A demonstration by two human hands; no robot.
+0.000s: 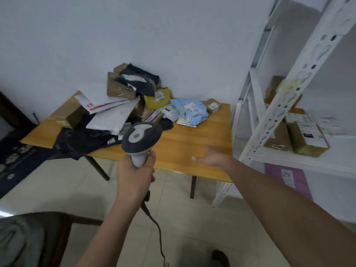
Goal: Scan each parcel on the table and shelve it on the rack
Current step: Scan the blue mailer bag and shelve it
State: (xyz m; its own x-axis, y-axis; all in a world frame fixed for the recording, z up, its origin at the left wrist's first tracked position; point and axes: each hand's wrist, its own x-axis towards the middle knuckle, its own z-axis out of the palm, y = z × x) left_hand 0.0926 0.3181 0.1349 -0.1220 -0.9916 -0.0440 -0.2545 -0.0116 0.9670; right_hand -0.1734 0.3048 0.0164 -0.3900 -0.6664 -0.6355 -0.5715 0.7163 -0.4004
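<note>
Left hand, centre of frame, is gripping the scanner by its pale handle, fingers curled round it. Dark scanner head is sitting above the fist, facing the pile; black cable is hanging down from below the hand toward the floor.

Right hand, right of centre, is reaching out over the near right part of the tabletop, fingers spread loosely, holding nothing. Can't tell if it's touching the wood.

Parcels are piling up at the back and left of the tabletop:
- light blue bag toward the back right, with a small brown box just beside it
- yellow box in the middle of the pile
- white mailers lying tilted left of that
- black bags draping over the left front edge
- brown box at far left
- crumpled brown and dark wrapping stacked highest against the wall

White metal rack is standing at the right of frame, touching or just beside the tabletop's right end. Brown boxes with labels are already sitting on its middle shelf; a purple parcel is showing below that shelf.
</note>
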